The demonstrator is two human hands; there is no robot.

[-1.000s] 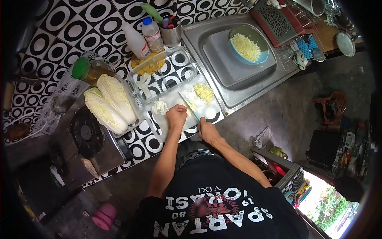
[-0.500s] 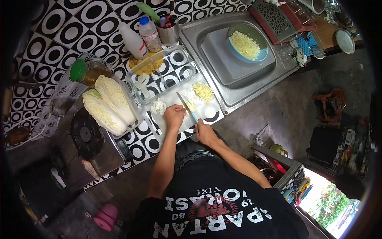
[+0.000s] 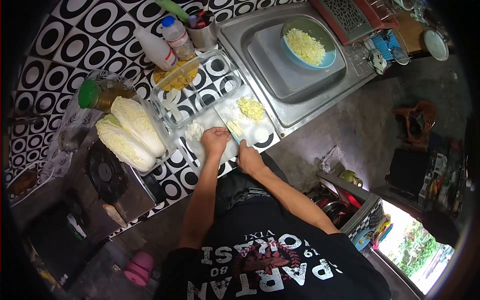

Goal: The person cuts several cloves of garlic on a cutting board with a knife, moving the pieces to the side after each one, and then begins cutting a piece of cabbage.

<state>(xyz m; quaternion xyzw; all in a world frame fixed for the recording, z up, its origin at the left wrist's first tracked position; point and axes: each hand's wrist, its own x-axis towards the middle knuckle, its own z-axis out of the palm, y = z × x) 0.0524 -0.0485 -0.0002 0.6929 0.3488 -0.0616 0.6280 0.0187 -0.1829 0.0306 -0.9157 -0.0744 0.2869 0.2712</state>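
My right hand [image 3: 250,159] is wrapped round the blue handle of a knife [image 3: 235,137], whose thin blade points away from me over a whitish cutting board [image 3: 210,120]. Just left of the blade, my left hand [image 3: 215,142] rests with its fingers curled and pressed together; whatever lies under the fingertips is hidden. Pale cut strips [image 3: 234,127] lie right of the blade. Beyond them is a pile of finely chopped pale-yellow vegetable [image 3: 251,109]. White leafy pieces [image 3: 194,131] sit left of my left hand.
Two napa cabbages [image 3: 135,132] lie at the left near a gas burner [image 3: 105,170]. A clear container [image 3: 232,82] stands behind the board. In the steel sink [image 3: 235,37], a blue bowl [image 3: 327,61] holds chopped vegetable. Bottles [image 3: 177,37] stand at the back.
The whole view has shifted slightly, so the counter appears further left. The knife blade now looks thinner, more edge-on. Both hands stay close together at the board.
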